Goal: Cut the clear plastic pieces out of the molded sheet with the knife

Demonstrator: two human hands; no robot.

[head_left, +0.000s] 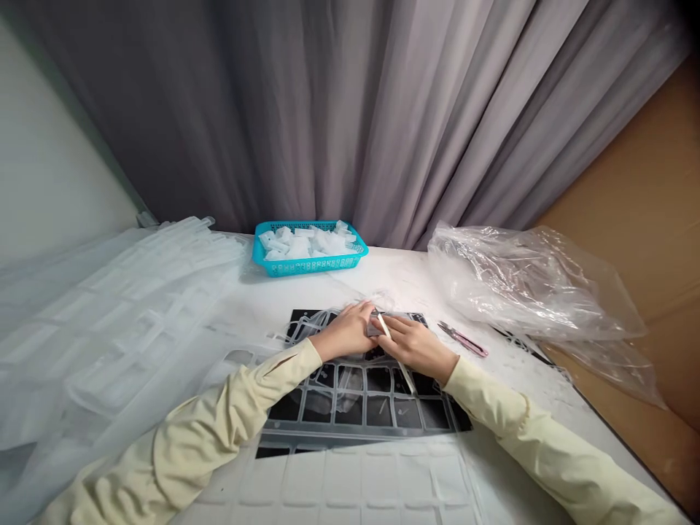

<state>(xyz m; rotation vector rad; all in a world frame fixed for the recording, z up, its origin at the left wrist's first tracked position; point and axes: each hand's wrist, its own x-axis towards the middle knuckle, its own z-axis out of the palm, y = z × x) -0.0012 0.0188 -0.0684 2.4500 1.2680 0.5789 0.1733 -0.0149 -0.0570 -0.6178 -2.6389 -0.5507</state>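
My left hand (350, 329) is closed on a small translucent plastic piece (375, 327), which my fingers partly cover. In my right hand (418, 347) is a slim white stick-like tool (405, 379), slanting across the palm with its thin tip by the piece; its exact kind I cannot make out. Both hands meet over a black mat (350, 414). On the mat lies a translucent plastic sheet (336, 386) moulded in a grid of rectangular frames. Loose clear strips (309, 324) lie at the mat's far edge.
A blue basket (311, 268) of translucent pieces stands at the back. Stacked translucent sheets (109, 328) fill the left side. Pink-handled thread snips (464, 340) lie to the right, near a crumpled clear plastic bag (525, 284). Grey curtains (306, 109) hang behind the white table (394, 266).
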